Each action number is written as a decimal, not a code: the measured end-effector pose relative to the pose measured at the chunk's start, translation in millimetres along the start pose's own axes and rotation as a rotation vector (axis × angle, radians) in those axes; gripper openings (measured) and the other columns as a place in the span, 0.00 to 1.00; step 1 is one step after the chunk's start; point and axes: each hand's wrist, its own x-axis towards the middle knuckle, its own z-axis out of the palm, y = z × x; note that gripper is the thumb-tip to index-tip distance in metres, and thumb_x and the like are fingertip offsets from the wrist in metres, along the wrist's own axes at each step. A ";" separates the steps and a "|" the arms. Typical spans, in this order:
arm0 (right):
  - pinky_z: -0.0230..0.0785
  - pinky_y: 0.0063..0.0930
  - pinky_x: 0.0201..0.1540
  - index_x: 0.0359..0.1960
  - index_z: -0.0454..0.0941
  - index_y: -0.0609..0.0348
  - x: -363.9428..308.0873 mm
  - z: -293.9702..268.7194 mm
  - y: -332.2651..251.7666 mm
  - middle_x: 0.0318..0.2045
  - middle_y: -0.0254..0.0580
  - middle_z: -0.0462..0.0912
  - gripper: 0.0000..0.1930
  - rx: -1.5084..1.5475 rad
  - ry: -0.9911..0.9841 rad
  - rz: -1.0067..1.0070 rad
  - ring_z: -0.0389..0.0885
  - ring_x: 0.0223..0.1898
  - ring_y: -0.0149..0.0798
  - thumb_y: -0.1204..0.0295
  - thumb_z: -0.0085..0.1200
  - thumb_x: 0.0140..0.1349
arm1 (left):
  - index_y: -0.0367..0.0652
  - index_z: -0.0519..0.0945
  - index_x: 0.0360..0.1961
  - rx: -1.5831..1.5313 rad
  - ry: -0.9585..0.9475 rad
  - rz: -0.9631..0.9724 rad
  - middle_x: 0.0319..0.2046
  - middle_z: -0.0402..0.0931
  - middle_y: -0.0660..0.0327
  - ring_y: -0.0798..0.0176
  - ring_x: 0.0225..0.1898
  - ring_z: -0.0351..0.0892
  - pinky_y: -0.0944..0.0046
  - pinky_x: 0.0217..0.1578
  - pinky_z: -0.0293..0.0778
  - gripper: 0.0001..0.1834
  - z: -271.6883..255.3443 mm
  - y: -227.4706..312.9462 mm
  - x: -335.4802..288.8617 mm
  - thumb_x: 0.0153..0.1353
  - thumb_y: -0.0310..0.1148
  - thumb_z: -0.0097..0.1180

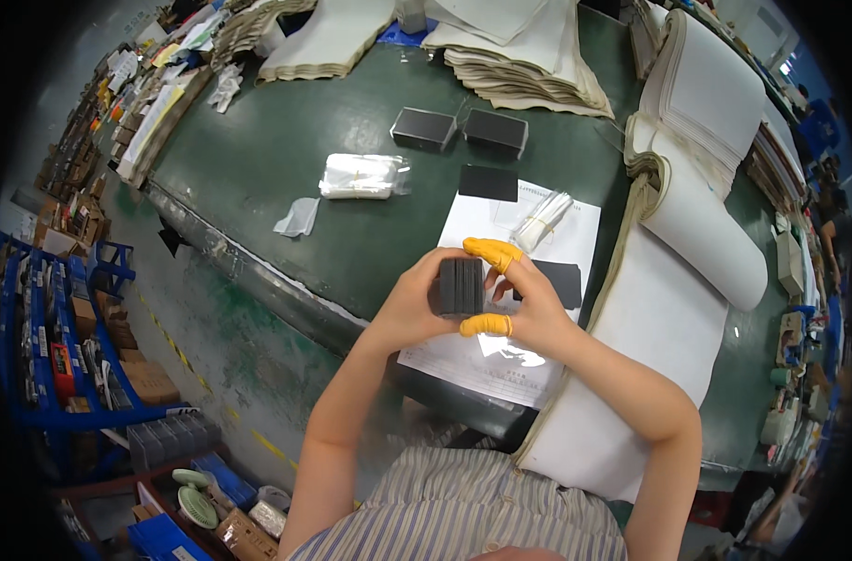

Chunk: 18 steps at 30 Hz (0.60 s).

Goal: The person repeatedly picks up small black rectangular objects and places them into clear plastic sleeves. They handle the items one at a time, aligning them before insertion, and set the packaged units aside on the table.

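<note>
A thick stack of thin black cards [462,287] is held upright on edge between my hands, above a printed white sheet [459,224]. My left hand [412,301] wraps round its left side. My right hand [531,304], with yellow finger cots on the thumb and index finger, grips it at the right by the top and bottom edges. Beyond my hands lies a flat black card [489,183]. Another black piece [563,283] lies partly hidden behind my right hand. A banded bundle of clear plastic bags [542,222] rests on the sheet.
Two film-wrapped black blocks [424,129] stand farther back on the green table [267,159]. A second bag bundle [356,178] and a loose clear bag [298,217] lie left. Large paper stacks [529,75] and curled sheets [697,243] border the back and right. Blue shelving [38,346] stands left.
</note>
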 end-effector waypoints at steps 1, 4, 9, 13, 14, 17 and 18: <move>0.68 0.23 0.43 0.65 0.66 0.50 -0.1 -0.2 -0.7 0.52 0.36 0.70 0.47 -0.013 0.005 -0.008 0.71 0.42 0.32 0.57 0.75 0.39 | 0.40 0.70 0.53 0.008 0.004 0.009 0.48 0.72 0.59 0.63 0.48 0.76 0.64 0.49 0.74 0.37 -0.2 0.4 -0.2 0.39 0.22 0.73; 0.68 0.24 0.43 0.64 0.67 0.51 -4.1 -2.1 1.5 0.53 0.38 0.71 0.47 -0.012 0.030 -0.006 0.71 0.43 0.34 0.59 0.75 0.38 | 0.41 0.70 0.53 0.024 -0.005 0.020 0.47 0.73 0.58 0.63 0.48 0.76 0.64 0.49 0.74 0.37 -0.1 -0.1 2.1 0.38 0.23 0.74; 0.70 0.25 0.44 0.63 0.68 0.52 -6.2 -5.1 4.6 0.53 0.38 0.71 0.46 -0.019 0.037 0.003 0.72 0.43 0.34 0.62 0.76 0.37 | 0.41 0.70 0.53 -0.007 -0.003 0.022 0.47 0.74 0.58 0.63 0.48 0.76 0.64 0.50 0.73 0.37 0.2 -2.7 3.0 0.38 0.24 0.74; 0.72 0.24 0.45 0.62 0.69 0.52 -3.3 -3.3 0.1 0.52 0.38 0.72 0.44 0.020 0.037 0.023 0.73 0.44 0.34 0.64 0.76 0.38 | 0.41 0.70 0.53 0.006 -0.002 0.014 0.47 0.74 0.59 0.64 0.48 0.76 0.65 0.50 0.73 0.37 -0.4 -5.5 2.4 0.38 0.24 0.74; 0.72 0.24 0.45 0.62 0.70 0.52 -3.2 -3.9 -2.0 0.52 0.38 0.72 0.44 0.029 0.035 0.041 0.73 0.44 0.33 0.65 0.76 0.39 | 0.41 0.70 0.53 0.004 -0.004 0.006 0.47 0.74 0.59 0.64 0.48 0.76 0.65 0.50 0.73 0.37 -0.6 -4.6 2.0 0.38 0.24 0.74; 0.74 0.24 0.46 0.62 0.69 0.54 -3.7 -6.0 -5.4 0.52 0.39 0.71 0.45 0.006 0.030 0.037 0.75 0.45 0.33 0.59 0.75 0.37 | 0.41 0.70 0.53 -0.024 -0.002 -0.018 0.46 0.74 0.60 0.66 0.47 0.76 0.65 0.50 0.73 0.38 -2.0 -1.4 0.2 0.38 0.24 0.74; 0.74 0.24 0.46 0.61 0.70 0.54 -4.2 -7.2 -5.2 0.52 0.39 0.71 0.44 0.004 0.027 0.041 0.75 0.45 0.33 0.59 0.75 0.38 | 0.41 0.70 0.53 -0.031 -0.007 -0.018 0.47 0.74 0.60 0.66 0.47 0.76 0.65 0.50 0.73 0.38 -2.0 -1.4 0.6 0.38 0.23 0.74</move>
